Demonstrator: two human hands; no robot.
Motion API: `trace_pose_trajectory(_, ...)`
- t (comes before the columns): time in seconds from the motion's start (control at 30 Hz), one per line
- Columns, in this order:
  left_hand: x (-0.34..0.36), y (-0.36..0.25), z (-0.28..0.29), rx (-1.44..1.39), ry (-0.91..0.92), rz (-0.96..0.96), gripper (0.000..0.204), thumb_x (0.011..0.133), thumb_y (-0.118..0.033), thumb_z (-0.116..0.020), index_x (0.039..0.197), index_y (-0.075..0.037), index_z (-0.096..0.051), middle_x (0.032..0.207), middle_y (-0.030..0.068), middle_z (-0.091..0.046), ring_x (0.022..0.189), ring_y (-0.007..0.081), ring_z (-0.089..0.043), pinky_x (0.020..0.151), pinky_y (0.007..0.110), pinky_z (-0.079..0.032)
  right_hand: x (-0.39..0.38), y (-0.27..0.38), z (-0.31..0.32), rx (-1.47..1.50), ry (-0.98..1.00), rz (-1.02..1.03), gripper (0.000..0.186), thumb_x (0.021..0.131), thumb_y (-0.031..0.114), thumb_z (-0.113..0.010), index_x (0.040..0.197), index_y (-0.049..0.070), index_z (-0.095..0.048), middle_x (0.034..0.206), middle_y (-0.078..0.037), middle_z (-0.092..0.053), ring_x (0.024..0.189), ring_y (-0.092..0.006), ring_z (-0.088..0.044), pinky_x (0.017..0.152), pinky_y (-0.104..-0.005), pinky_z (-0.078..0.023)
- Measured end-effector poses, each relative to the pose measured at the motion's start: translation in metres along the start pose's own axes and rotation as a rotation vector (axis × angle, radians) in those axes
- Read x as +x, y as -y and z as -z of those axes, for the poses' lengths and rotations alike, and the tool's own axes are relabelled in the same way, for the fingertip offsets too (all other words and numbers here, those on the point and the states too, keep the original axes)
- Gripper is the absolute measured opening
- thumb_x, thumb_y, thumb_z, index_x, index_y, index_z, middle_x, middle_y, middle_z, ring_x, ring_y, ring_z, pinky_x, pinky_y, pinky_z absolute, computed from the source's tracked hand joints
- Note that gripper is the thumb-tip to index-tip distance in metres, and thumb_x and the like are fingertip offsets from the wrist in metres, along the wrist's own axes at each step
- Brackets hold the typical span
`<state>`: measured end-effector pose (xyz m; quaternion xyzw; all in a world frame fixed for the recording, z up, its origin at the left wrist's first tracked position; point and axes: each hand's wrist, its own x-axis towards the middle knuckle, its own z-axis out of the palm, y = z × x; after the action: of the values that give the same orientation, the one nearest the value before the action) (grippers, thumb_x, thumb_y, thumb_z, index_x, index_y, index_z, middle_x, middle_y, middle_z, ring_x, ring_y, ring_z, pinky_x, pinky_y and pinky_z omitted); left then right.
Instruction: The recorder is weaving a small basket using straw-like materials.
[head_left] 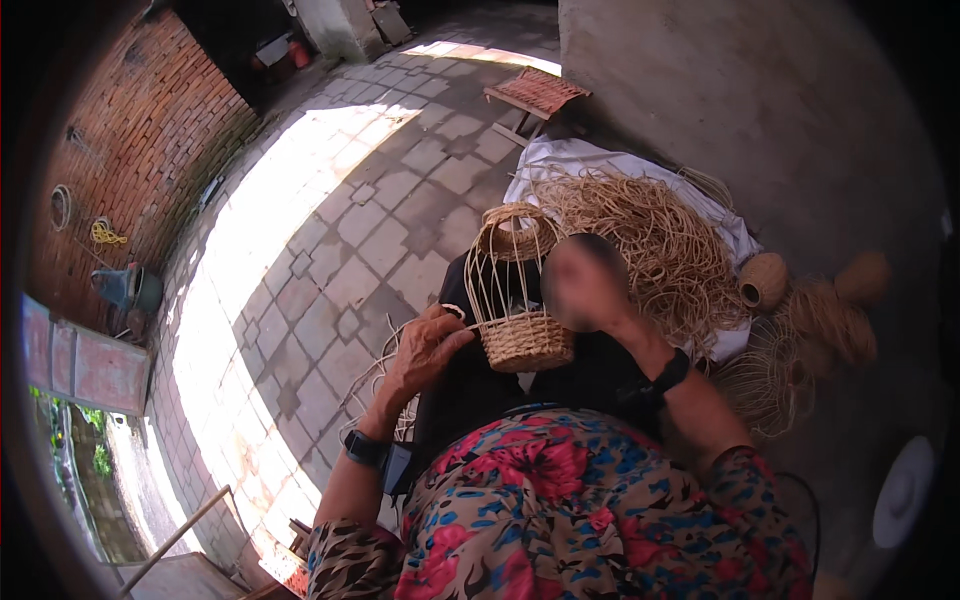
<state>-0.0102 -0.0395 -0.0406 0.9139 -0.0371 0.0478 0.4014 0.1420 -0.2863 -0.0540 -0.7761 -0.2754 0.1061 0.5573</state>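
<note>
A partly woven basket point(527, 340) sits upright on my dark-clothed lap point(445, 400), with a dense woven lower band, open upright stakes and a woven ring at the top. Just left of it, my left hand point(430, 345) has its curled fingers on a pale weaving strand point(470, 328) that runs to the basket. My right hand point(590, 285) is at the basket's right side, its fingers hidden under a blurred patch. Loose strands point(365, 390) hang beside my left leg.
A white sheet point(550, 155) holds heaped tan fibre point(640, 240). At right lie woven pieces point(763, 280) and a loose frame point(765, 375). A small slatted stool point(535, 90) stands behind. A brick wall point(140, 120) borders the paved yard point(380, 250); a white disc-shaped object point(900, 490) is lower right.
</note>
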Motion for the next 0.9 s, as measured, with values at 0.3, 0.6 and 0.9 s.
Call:
trace_pose_trajectory(0.3, -0.025, 0.047, 0.050, -0.051, 0.028, 0.109, 0.035, 0.090, -0.034, -0.064, 0.079, 0.000, -0.064, 0.072, 0.0090, -0.051, 0.071, 0.0226, -0.052, 0.066, 0.034, -0.040, 0.000, 0.000, 0.001, -0.078, 0.011, 0.006, 0.017, 0.078, 0.005, -0.061, 0.092, 0.004, -0.053, 0.073, -0.002, -0.053, 0.066, -0.0097, -0.051, 0.060, -0.0269, -0.044)
trace_pose_trajectory(0.6, -0.034, 0.068, 0.029, -0.492, -0.066, 0.331, 0.023, 0.086, -0.020, -0.069, 0.100, -0.004, -0.062, 0.082, 0.0053, -0.062, 0.071, 0.0142, -0.058, 0.064, 0.030, -0.047, -0.005, 0.000, -0.005, -0.095, -0.066, 0.099, 0.018, 0.075, 0.007, -0.060, 0.091, 0.005, -0.053, 0.070, -0.006, -0.057, 0.063, -0.0175, -0.058, 0.061, -0.0314, -0.047)
trace_pose_trajectory(0.9, -0.062, 0.037, 0.087, 0.327, -0.388, 0.221, 0.013, 0.086, -0.003, -0.057, 0.098, -0.004, -0.063, 0.079, 0.0108, -0.062, 0.069, 0.0259, -0.063, 0.064, 0.036, -0.049, -0.007, 0.000, -0.001, -0.041, -0.028, -0.004, 0.020, 0.075, 0.003, -0.061, 0.094, 0.004, -0.053, 0.067, -0.004, -0.051, 0.060, -0.0131, -0.051, 0.058, -0.0307, -0.044)
